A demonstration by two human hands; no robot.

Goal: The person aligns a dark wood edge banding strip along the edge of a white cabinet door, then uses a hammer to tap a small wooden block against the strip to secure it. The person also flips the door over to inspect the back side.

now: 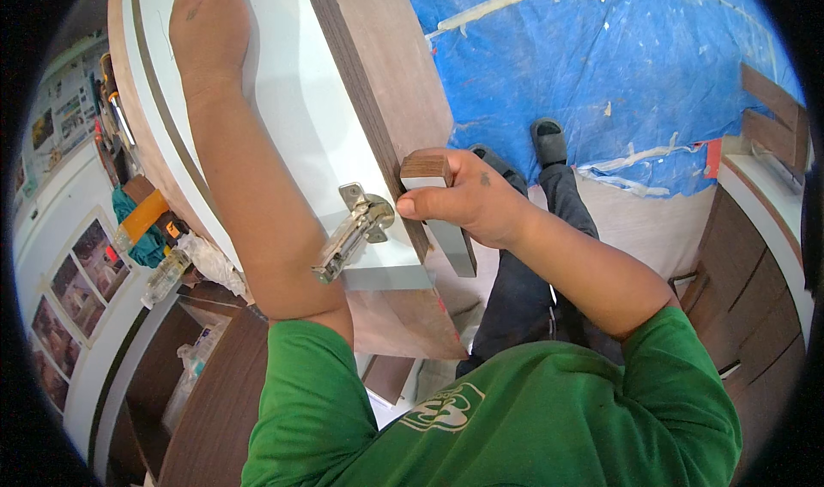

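Observation:
A long white panel [296, 84] with a brown wood-grain edge lies in front of me on a pale wooden board. My left hand [210, 36] reaches over its far part; the fingers are mostly cut off by the upper rim. At the panel's near right corner, my right hand [472, 199] is closed around a short laminated board offcut [426, 169], brown wood-grain on top with pale sides. The offcut is against or very close to the panel's brown edge. Beside my right thumb, a metal cabinet hinge [356, 229] sits on the panel, its arm slanting toward my left elbow.
Blue plastic sheeting [601, 75] with tape strips covers the floor beyond my feet. Hand tools, an orange-yellow object [144, 216] and another hinge [167, 274] lie left of the panel. Brown cabinet fronts [747, 272] stand at right, a brown cabinet [215, 393] at lower left.

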